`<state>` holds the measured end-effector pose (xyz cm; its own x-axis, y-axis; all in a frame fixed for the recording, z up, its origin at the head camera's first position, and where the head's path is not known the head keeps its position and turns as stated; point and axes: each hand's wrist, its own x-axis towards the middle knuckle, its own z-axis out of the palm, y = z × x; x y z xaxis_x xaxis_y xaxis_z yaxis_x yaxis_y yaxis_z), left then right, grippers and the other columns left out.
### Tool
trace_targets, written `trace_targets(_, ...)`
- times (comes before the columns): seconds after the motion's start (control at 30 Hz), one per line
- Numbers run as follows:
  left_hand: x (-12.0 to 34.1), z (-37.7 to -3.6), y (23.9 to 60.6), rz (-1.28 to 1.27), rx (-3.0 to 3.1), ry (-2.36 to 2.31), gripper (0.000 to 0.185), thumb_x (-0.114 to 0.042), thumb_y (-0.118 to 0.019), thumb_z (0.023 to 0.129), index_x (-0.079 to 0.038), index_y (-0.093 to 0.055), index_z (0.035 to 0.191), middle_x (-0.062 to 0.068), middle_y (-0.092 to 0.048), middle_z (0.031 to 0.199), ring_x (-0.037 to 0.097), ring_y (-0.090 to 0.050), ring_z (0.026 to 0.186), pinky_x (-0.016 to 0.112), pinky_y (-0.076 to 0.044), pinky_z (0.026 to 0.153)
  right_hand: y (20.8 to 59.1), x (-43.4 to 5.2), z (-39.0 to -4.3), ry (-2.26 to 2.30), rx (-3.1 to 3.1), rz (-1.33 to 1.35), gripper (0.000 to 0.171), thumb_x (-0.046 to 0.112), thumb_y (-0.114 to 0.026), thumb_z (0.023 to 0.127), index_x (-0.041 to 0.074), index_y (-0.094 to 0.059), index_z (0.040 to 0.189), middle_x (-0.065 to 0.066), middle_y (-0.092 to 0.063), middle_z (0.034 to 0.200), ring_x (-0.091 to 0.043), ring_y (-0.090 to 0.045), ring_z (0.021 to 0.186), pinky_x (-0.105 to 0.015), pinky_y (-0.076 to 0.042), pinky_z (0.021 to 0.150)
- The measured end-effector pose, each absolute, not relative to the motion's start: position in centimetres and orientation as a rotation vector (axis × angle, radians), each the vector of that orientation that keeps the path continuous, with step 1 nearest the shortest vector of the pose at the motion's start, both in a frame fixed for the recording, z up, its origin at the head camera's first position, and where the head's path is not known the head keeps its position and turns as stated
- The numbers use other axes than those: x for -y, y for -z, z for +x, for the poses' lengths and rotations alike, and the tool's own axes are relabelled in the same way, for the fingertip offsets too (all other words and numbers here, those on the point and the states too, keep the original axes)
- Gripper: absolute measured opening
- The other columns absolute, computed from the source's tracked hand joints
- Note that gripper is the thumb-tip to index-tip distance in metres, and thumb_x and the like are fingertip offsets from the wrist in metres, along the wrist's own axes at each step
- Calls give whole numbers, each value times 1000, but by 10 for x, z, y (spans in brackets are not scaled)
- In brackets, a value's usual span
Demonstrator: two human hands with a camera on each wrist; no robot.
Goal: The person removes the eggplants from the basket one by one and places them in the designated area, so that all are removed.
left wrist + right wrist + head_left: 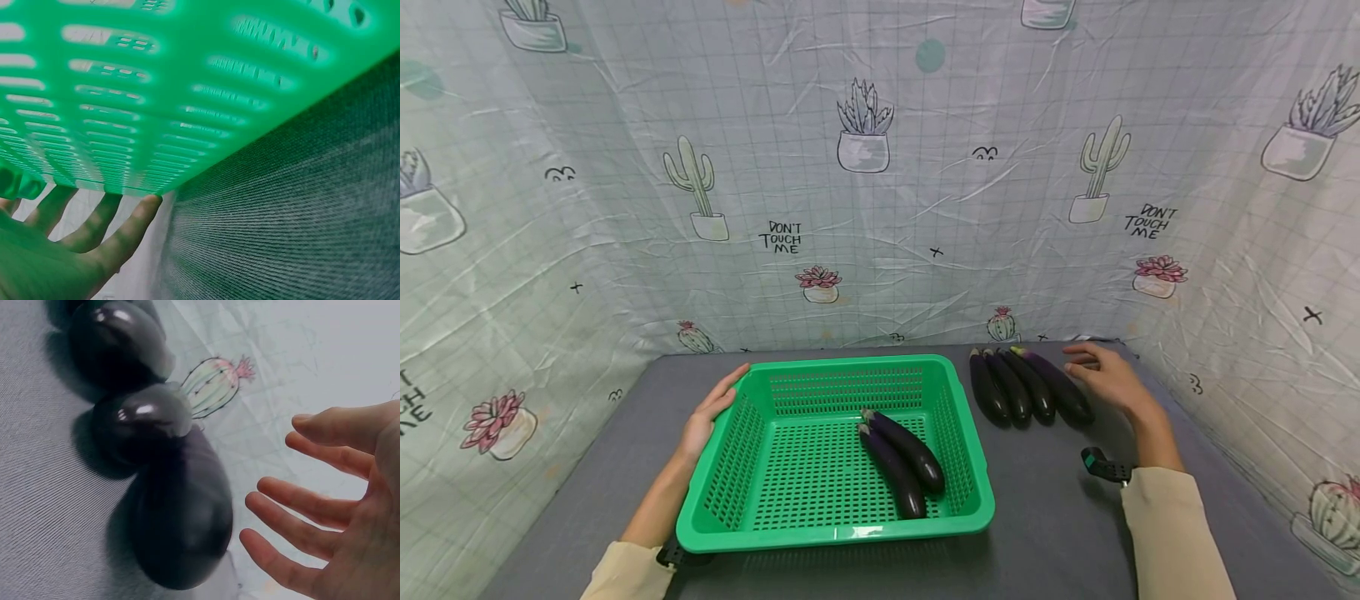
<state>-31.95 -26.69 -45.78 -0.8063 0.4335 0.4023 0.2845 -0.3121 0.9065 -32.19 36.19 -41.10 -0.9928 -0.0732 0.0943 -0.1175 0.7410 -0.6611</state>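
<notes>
A green perforated basket (722, 467) stands on the grey table with two dark purple eggplants (901, 457) lying in its right half. My left hand (706, 415) rests flat against the basket's left wall (156, 94), its fingers (125, 234) straight. To the right of the basket several more eggplants (1026, 387) lie side by side on the table. My right hand (1105, 375) hovers open just right of the outermost eggplant (181, 519), its fingers (294, 512) spread and apart from it.
The grey table (1045, 508) is enclosed on three sides by a cactus-print sheet (880, 183). Bare tabletop lies in front of the loose eggplants and along the front edge.
</notes>
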Motion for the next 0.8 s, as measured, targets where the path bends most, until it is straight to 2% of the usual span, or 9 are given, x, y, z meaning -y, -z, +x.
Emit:
trace_targets(0.13,267,-320,458,917,-1902,-2245,51,-10,-18,115,-7,-17,166,-16,-46,155,1,-56,133,19,-50,106,404,-357,-321,-1054,2860,185,48,26,-50,111,-5,-49,148,-38,-53,141,-56,-54,128,-63,-54,97)
trace_targets(0.33,267,-321,458,937,-1895,-2236,51,-10,-18,115,-6,-15,166,-17,-44,155,2,-58,132,19,-51,105,390,-348,-316,-1043,2819,214,49,29,-50,111,-1,-49,149,-35,-53,143,-55,-55,128,-64,-52,98)
trace_targets(0.57,266,-322,458,895,-2044,-2192,53,-12,-21,115,6,-9,164,-18,-38,155,-4,-55,132,15,-49,105,372,-331,-307,-1038,2775,262,51,35,-50,111,4,-49,151,-31,-52,147,-52,-53,132,-65,-50,101)
trace_targets(0.8,266,-322,458,877,-2051,-2190,53,-14,-21,115,5,-10,164,-18,-38,155,-4,-54,132,15,-49,105,355,-308,-298,-1059,2714,379,47,29,-53,110,3,-51,150,-30,-52,148,-53,-52,133,-68,-49,102)
